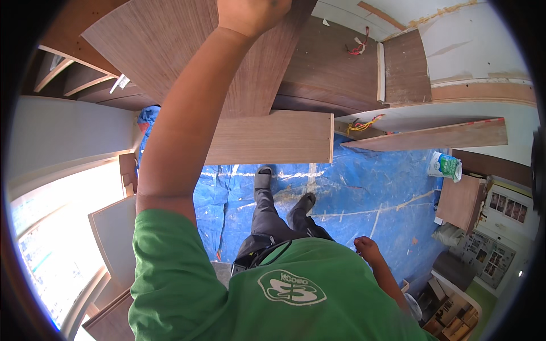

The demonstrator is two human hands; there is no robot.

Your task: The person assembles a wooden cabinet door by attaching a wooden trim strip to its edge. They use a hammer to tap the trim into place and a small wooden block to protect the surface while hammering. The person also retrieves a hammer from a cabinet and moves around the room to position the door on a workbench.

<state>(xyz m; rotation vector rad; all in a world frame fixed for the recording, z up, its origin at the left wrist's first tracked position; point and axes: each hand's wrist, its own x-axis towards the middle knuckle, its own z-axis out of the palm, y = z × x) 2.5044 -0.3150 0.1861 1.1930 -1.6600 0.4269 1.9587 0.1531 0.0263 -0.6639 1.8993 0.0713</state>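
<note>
My left arm reaches up and forward across a large wood-grain panel (148,51). At the top edge of the picture my left hand (253,16) is over this panel, its fingers cut off from view, so its grip does not show. Below the panel sits a lighter wooden box-like piece (273,139) with a straight edge strip at its right end. My right hand (368,249) is low beside my body, over the blue sheet, with its fingers curled. Whatever it holds, if anything, is too small to make out.
A blue tarp (364,182) covers the floor under my feet. A long wooden board (432,136) slants out at the right. Loose red wires (358,46) and yellow wires (364,124) protrude near the wall. A white-green bag (446,166) sits by a brown box (459,202).
</note>
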